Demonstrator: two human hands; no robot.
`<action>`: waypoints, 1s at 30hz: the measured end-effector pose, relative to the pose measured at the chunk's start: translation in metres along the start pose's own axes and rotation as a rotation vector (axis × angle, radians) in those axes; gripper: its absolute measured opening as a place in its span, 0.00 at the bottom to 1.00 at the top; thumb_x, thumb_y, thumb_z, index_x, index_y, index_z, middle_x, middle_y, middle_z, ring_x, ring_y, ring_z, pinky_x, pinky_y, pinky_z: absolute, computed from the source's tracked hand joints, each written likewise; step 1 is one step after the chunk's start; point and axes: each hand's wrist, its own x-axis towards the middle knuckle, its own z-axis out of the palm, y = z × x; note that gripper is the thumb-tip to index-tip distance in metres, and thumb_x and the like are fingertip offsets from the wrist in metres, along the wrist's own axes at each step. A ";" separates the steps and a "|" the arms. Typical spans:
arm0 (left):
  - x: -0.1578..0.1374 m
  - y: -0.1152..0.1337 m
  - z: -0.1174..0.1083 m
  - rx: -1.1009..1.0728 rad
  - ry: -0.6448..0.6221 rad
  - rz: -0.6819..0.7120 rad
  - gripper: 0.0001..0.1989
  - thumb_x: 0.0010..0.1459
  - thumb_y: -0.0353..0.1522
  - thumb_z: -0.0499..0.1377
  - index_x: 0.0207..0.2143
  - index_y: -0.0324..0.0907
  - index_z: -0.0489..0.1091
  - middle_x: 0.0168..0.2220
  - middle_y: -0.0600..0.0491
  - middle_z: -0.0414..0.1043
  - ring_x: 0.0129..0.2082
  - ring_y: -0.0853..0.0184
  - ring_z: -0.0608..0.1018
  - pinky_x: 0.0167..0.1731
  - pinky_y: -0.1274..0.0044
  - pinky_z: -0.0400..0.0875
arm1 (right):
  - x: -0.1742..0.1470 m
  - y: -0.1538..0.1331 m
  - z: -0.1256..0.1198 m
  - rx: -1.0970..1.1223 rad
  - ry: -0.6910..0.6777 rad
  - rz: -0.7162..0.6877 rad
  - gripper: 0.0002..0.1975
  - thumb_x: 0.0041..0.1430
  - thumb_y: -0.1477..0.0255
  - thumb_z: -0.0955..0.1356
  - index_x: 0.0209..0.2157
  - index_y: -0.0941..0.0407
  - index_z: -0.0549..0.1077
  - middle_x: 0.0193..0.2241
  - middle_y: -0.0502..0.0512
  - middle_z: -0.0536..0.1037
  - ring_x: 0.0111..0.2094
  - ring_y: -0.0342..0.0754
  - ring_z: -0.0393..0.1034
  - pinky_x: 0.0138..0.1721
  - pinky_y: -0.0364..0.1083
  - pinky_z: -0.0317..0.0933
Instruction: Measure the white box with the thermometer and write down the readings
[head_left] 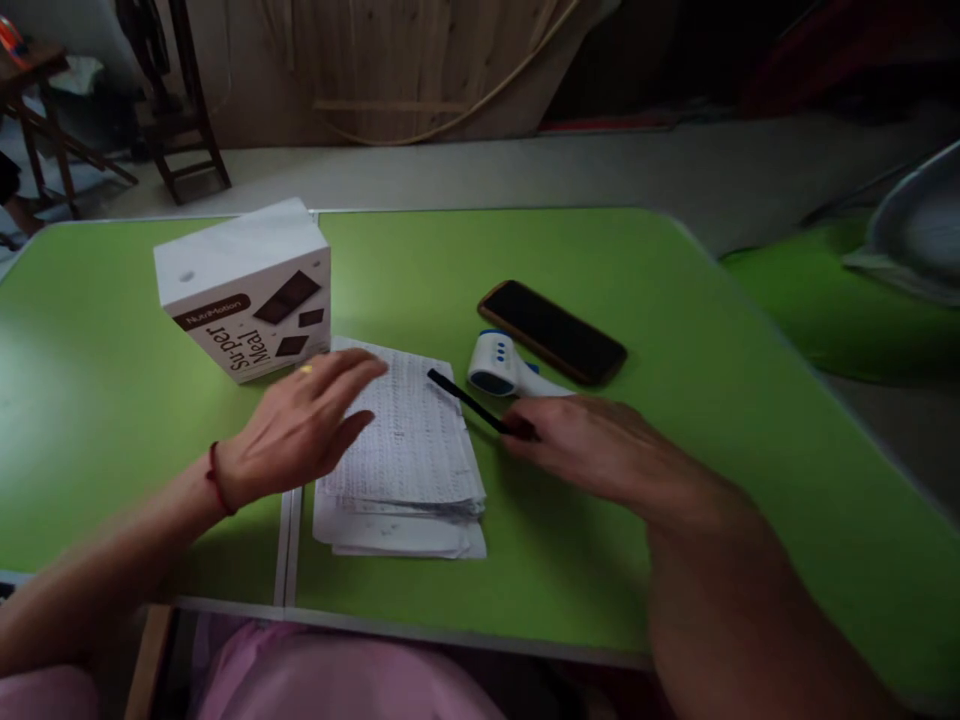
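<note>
A stack of handwritten paper sheets (409, 430) lies on the green table, its lower sheets poking out toward me. Over its left edge hovers my left hand (307, 425), fingers apart and holding nothing; I cannot tell if it touches the paper. My right hand (574, 440) grips a black pen (466, 398) to the right of the stack, the pen's far end reaching over the paper. Just beyond that hand lies a white and blue infrared thermometer (495, 365), its handle partly hidden by the hand. A dark phone in a brown case (555, 330) rests behind the thermometer.
A white NutriMotion box (251, 290) stands upright behind my left hand. The green table (420, 270) has a seam running left of the papers. Past its right side is a green object (817, 295); a wooden chair (180, 120) stands at the back left.
</note>
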 end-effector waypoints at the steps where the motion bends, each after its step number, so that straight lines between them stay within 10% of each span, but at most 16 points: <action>1: 0.014 0.007 0.006 -0.005 -0.155 -0.027 0.22 0.70 0.29 0.51 0.64 0.40 0.54 0.63 0.40 0.64 0.54 0.53 0.76 0.46 0.62 0.79 | 0.001 0.001 0.000 -0.004 -0.001 0.005 0.08 0.55 0.71 0.68 0.22 0.53 0.70 0.20 0.52 0.73 0.21 0.47 0.68 0.23 0.46 0.53; 5: 0.069 0.009 0.028 0.082 -0.548 -0.256 0.26 0.65 0.18 0.45 0.64 0.35 0.55 0.66 0.34 0.58 0.48 0.54 0.79 0.39 0.67 0.77 | 0.005 0.003 0.001 0.005 0.004 0.014 0.07 0.52 0.73 0.69 0.22 0.53 0.69 0.19 0.51 0.73 0.20 0.47 0.69 0.22 0.45 0.52; 8: 0.091 0.001 0.041 0.089 -0.573 -0.299 0.23 0.61 0.16 0.47 0.57 0.32 0.63 0.54 0.34 0.69 0.44 0.53 0.80 0.39 0.66 0.75 | 0.005 0.004 0.001 0.017 -0.003 0.037 0.05 0.53 0.74 0.69 0.24 0.54 0.71 0.21 0.52 0.75 0.23 0.49 0.71 0.23 0.46 0.54; 18: 0.086 0.002 0.029 -0.194 -0.369 -0.242 0.08 0.60 0.20 0.53 0.35 0.37 0.69 0.44 0.42 0.70 0.41 0.59 0.77 0.39 0.67 0.76 | 0.002 -0.001 -0.004 -0.011 -0.022 0.103 0.05 0.56 0.71 0.67 0.29 0.55 0.75 0.26 0.57 0.78 0.29 0.54 0.75 0.29 0.48 0.61; 23: 0.064 0.004 -0.006 -0.651 -0.160 -0.208 0.09 0.71 0.37 0.53 0.37 0.44 0.61 0.48 0.48 0.72 0.46 0.62 0.79 0.38 0.73 0.80 | 0.002 -0.021 -0.005 0.794 0.291 0.005 0.26 0.52 0.51 0.69 0.47 0.52 0.75 0.44 0.61 0.81 0.44 0.58 0.77 0.43 0.54 0.70; 26: 0.047 0.009 -0.009 -0.973 -0.060 -0.257 0.17 0.63 0.45 0.64 0.38 0.45 0.61 0.58 0.49 0.69 0.51 0.59 0.80 0.37 0.73 0.83 | 0.001 -0.044 0.003 1.289 0.175 -0.166 0.42 0.44 0.40 0.69 0.55 0.51 0.70 0.51 0.62 0.79 0.49 0.59 0.75 0.44 0.55 0.72; 30: 0.035 0.018 -0.006 -0.537 0.034 -0.338 0.12 0.65 0.38 0.63 0.46 0.42 0.71 0.50 0.50 0.77 0.44 0.64 0.83 0.38 0.75 0.84 | -0.006 -0.061 0.017 1.368 -0.055 -0.187 0.35 0.45 0.45 0.72 0.51 0.49 0.72 0.47 0.59 0.80 0.47 0.58 0.77 0.43 0.55 0.74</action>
